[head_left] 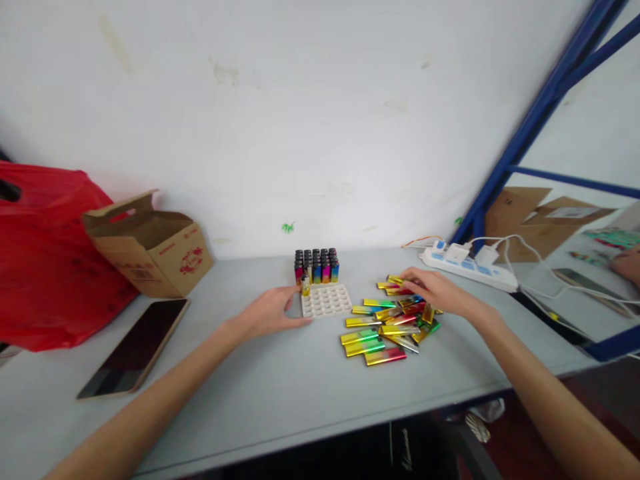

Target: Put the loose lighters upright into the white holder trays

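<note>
A white tray (327, 301) with rows of holes lies on the grey table, one yellow lighter (305, 287) upright in its back left corner. My left hand (273, 311) is at the tray's left edge, thumb and fingers apart. Right behind the tray stands a block of upright lighters (317, 268) with black tops. To the right, a loose pile of shiny yellow, green and red lighters (397, 329) lies flat. My right hand (431, 288) reaches over the back of this pile, its fingertips at a lighter; its grip is too small to make out.
A phone (135, 347), an open cardboard box (150, 250) and a red bag (50, 260) are on the left. A white power strip (467, 265) with cables lies at the back right, beside a blue metal frame (523, 127). Another person's hand (627, 263) shows at the right edge.
</note>
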`<state>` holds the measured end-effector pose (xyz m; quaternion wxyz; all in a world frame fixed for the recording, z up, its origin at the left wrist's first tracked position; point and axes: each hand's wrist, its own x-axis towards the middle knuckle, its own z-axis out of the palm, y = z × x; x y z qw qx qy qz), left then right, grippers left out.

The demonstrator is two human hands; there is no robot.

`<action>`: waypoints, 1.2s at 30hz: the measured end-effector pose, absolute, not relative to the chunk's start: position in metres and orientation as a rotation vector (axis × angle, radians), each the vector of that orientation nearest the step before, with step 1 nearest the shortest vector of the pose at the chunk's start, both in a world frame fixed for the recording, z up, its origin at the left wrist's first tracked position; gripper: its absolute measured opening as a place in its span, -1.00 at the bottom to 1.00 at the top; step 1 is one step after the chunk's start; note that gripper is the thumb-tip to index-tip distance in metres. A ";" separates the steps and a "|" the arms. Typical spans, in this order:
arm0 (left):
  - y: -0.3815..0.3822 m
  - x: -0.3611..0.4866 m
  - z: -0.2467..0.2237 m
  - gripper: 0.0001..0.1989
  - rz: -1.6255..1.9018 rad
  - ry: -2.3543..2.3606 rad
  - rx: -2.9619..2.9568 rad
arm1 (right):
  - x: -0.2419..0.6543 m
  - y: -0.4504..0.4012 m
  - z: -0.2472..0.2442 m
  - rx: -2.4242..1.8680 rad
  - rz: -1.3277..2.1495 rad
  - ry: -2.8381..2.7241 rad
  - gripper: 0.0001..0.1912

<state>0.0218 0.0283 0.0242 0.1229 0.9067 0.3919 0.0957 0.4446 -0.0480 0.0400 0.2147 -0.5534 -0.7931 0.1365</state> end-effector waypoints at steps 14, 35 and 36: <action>0.014 0.022 0.009 -0.33 0.538 1.217 2.569 | 0.317 0.030 0.060 -0.992 1.029 -1.281 -0.47; 0.013 0.017 0.014 -0.54 0.552 1.024 2.641 | 0.235 -0.004 0.036 -1.130 1.472 -1.139 -0.41; 0.013 0.017 0.014 -0.53 0.547 1.020 2.645 | 0.234 -0.004 0.036 -1.162 1.432 -1.130 -0.45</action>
